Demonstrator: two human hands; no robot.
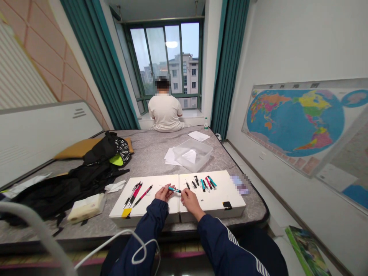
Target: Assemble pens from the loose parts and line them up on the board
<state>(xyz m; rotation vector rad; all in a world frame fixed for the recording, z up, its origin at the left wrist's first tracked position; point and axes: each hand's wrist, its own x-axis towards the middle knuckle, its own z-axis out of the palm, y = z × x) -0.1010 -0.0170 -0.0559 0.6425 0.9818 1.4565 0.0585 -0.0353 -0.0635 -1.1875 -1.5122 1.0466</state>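
Observation:
My left hand pinches a teal-and-black pen above the seam between two white box lids. My right hand rests on the right lid, its fingers beside the pen's tip; I cannot tell whether they grip it. To the left, on the left lid, lie several red and black pens. Several teal, pink and black pens lie in a loose group on the right lid.
A clear plastic box and loose papers lie beyond the lids on a grey mattress. A black bag lies to the left. A seated person faces the window. A world map hangs on the right wall.

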